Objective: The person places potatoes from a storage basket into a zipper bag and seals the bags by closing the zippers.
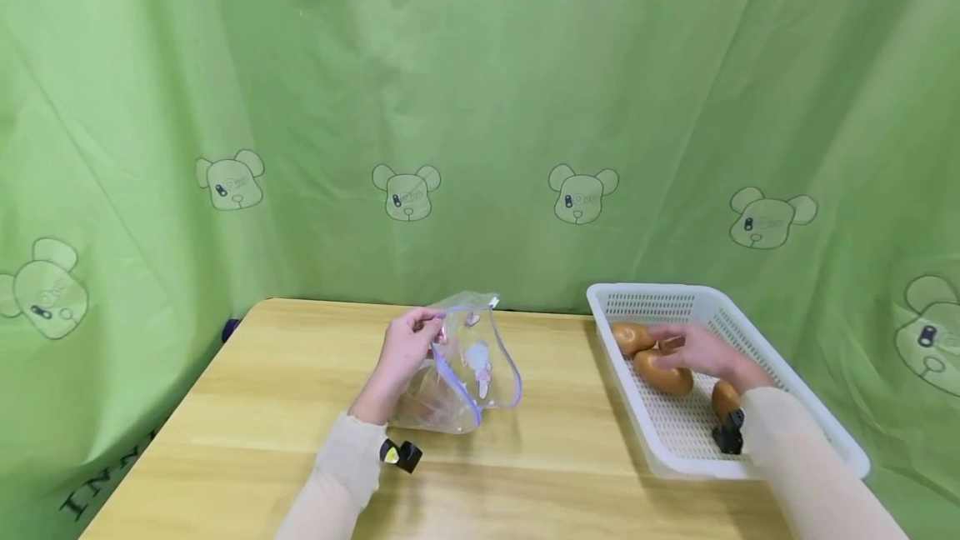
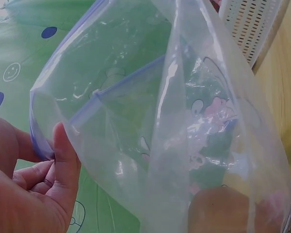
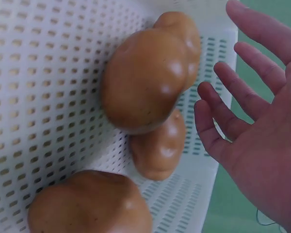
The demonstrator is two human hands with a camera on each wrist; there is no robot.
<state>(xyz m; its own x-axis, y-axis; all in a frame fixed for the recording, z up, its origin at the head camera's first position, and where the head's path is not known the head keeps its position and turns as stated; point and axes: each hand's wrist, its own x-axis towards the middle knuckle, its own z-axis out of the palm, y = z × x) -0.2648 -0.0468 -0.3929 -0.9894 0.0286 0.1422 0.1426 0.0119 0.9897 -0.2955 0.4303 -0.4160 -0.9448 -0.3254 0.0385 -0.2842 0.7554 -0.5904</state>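
My left hand (image 1: 408,344) pinches the rim of a clear zip bag (image 1: 495,377) with a purple seal strip and printed cartoon figures. The bag's mouth gapes, and in the left wrist view a brown rounded thing (image 2: 218,211) shows through the film near its bottom. My right hand (image 1: 701,350) is over the white basket (image 1: 697,465), above the brown potatoes (image 1: 663,373). In the right wrist view its fingers (image 3: 252,104) are spread and nearly straight, apart from the potatoes (image 3: 143,80). Several potatoes lie in the basket.
The wooden table (image 1: 555,457) carries the bag in the middle and the basket on the right. A green curtain (image 1: 480,90) with bear faces hangs behind the table. Small black devices (image 1: 401,455) are strapped to both wrists.
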